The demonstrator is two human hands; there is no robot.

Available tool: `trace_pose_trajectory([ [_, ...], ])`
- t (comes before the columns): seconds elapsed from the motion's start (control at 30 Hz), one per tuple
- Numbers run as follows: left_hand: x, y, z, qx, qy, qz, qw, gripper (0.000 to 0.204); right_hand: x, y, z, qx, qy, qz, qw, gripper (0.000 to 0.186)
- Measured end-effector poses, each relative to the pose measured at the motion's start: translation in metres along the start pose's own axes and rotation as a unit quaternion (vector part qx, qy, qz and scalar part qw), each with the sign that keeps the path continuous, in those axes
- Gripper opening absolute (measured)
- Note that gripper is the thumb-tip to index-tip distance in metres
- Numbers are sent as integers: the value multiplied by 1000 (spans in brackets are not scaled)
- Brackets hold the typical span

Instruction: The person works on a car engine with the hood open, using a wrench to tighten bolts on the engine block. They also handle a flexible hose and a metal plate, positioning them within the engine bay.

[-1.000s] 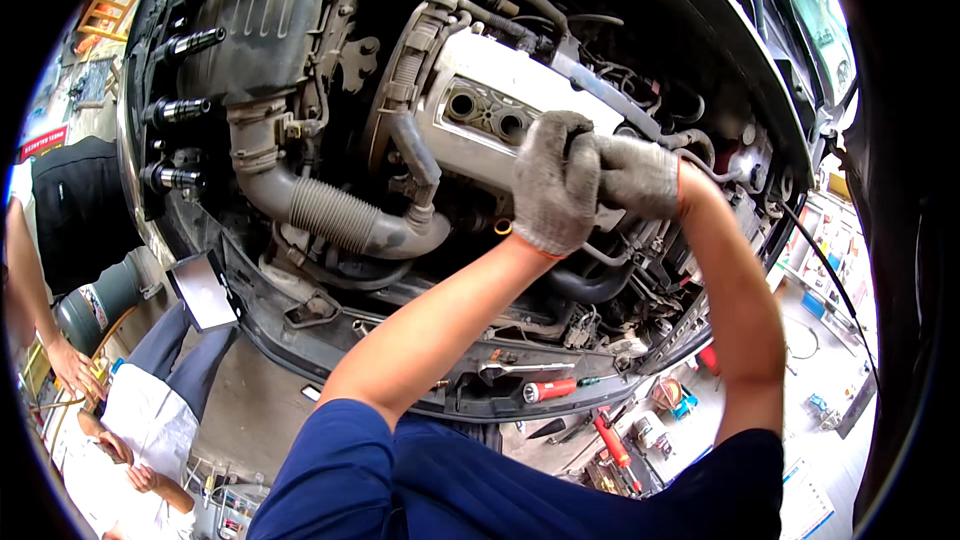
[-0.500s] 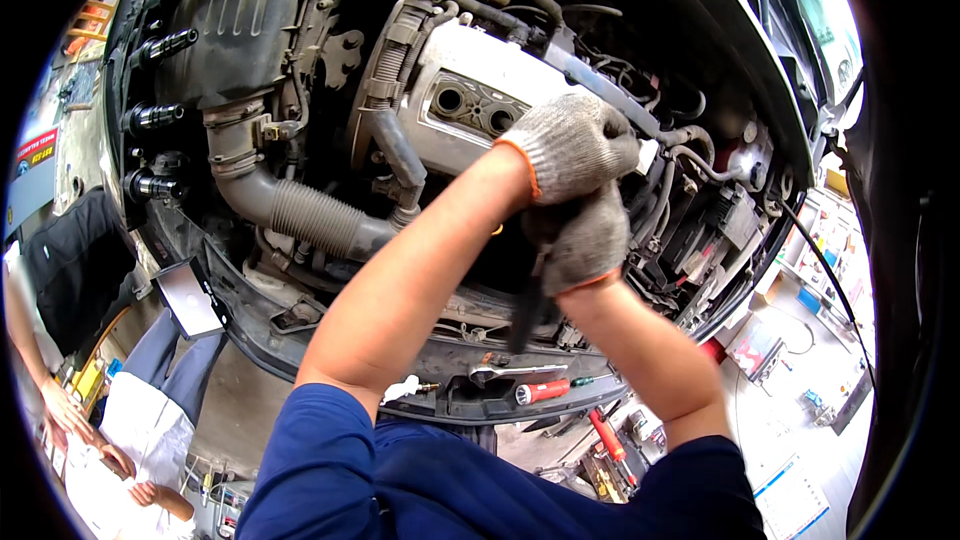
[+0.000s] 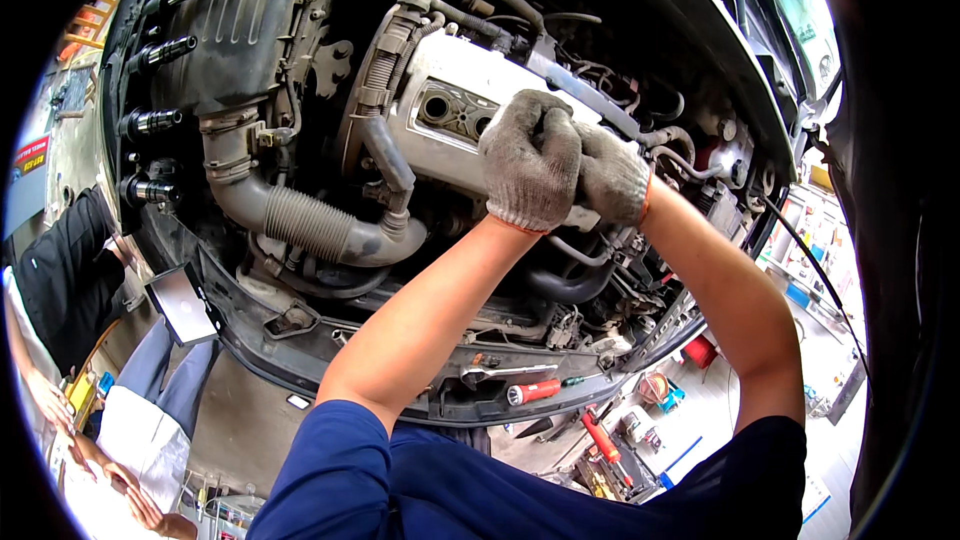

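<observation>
Both my hands wear grey knitted gloves and meet over the right part of the silver engine cover. My left hand is curled closed above the cover's recessed strip, hiding part of it. Pressed against its right side is my right hand, also with its fingers curled in. Whatever the two hands grip lies hidden beneath the gloves. A round dark hole in the strip shows left of my left hand, with part of a second one at the glove's edge.
Several black ignition coils line the left edge beside the air filter box. A ribbed intake hose curves below. On the front ledge lies a red flashlight. At lower left is another person. Tools are on the floor at lower right.
My right hand has swung up and to the right, now beside my left hand. The left has shifted slightly left. The dark handle seen below my right hand is out of sight.
</observation>
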State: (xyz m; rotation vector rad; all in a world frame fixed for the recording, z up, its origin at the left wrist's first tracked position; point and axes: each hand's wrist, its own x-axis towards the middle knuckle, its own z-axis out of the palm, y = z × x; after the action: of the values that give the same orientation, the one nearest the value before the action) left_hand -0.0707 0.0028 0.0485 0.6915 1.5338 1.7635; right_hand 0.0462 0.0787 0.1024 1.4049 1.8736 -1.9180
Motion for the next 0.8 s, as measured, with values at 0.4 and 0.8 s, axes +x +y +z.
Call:
trace_pose_trajectory([
  [0.4, 43, 5, -20, 125, -362, 55, 922, 32, -10, 55, 83, -281, 287, -195, 895, 56],
  [0.8, 1, -8, 7, 4, 17, 66, 998, 16, 3, 15, -9, -53, -6, -83, 995, 28],
])
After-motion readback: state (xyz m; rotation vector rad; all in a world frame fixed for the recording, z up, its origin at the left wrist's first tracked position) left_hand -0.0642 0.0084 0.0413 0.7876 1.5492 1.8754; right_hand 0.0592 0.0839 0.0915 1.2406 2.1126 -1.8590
